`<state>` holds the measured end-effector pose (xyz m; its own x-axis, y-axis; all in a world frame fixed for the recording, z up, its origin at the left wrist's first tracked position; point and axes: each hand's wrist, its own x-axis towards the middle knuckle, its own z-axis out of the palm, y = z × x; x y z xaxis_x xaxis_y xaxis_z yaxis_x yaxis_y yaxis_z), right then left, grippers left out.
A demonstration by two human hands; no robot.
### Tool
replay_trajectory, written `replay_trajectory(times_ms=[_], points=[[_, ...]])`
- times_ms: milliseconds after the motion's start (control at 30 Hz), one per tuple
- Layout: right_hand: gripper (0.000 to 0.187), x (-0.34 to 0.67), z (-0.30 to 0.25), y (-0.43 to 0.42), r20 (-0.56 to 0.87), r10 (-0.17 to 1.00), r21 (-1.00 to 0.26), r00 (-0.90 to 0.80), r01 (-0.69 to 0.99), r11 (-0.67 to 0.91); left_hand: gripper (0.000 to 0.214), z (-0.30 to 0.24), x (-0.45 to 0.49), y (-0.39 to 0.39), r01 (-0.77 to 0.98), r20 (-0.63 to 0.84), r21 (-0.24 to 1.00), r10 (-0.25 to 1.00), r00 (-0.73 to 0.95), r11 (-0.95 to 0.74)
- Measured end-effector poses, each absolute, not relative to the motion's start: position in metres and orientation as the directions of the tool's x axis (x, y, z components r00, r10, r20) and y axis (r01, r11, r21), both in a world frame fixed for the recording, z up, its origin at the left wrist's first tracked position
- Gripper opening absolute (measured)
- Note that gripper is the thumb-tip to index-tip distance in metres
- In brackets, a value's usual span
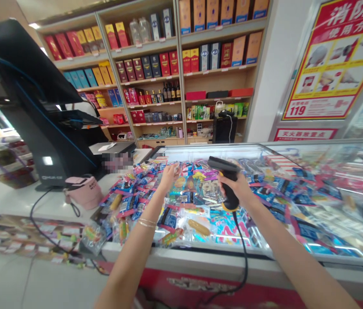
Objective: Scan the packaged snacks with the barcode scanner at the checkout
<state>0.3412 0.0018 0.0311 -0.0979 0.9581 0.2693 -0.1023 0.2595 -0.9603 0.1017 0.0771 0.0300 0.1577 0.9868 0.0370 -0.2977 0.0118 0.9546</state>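
Observation:
My right hand (pixel 234 189) is wrapped round the handle of a black barcode scanner (pixel 222 164). The scanner's head points left, and its black cable hangs down over the front of a chest freezer (pixel 201 253). Over the back left part of the freezer is my left hand (pixel 169 175), with its fingers curled together. Something small and pale may be between these fingertips, but I cannot make it out. Beneath both hands lie many packaged items in blue, pink and clear wrappers (pixel 168 216), among them a yellowish-brown one (pixel 198 227).
On the white counter (pixel 49 199) at left stand a black checkout terminal (pixel 40 107) and a pink bucket-shaped bag (pixel 85 192). Shelves of boxed bottles (pixel 136 68) line the back wall. A red and yellow sign (pixel 336 64) hangs at right. Someone partly hidden stands behind the terminal.

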Motion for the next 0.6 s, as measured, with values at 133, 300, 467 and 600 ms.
replay_trajectory(times_ms=[133, 300, 467, 600], points=[[0.032, 0.350, 0.047, 0.004, 0.261, 0.961, -0.960, -0.088, -0.130, 0.248, 0.037, 0.065, 0.102, 0.077, 0.005, 0.226, 0.974, 0.973, 0.046, -0.227], [0.031, 0.387, 0.058, -0.010, 0.216, 0.976, -0.952, 0.040, -0.212, 0.219, 0.032, 0.059, 0.141, 0.058, 0.462, 0.238, 0.853, 0.969, 0.072, -0.244], [0.033, 0.444, 0.039, -0.034, 0.137, 0.969, -0.938, 0.208, -0.288, 0.195, 0.026, 0.032, 0.202, 0.029, 0.644, 0.089, 0.738, 0.975, 0.202, -0.201], [0.033, 0.493, 0.015, -0.053, 0.045, 0.938, -0.924, 0.344, -0.342, 0.170, 0.035, 0.022, 0.257, 0.021, 0.785, 0.018, 0.551, 0.945, 0.327, -0.282]])
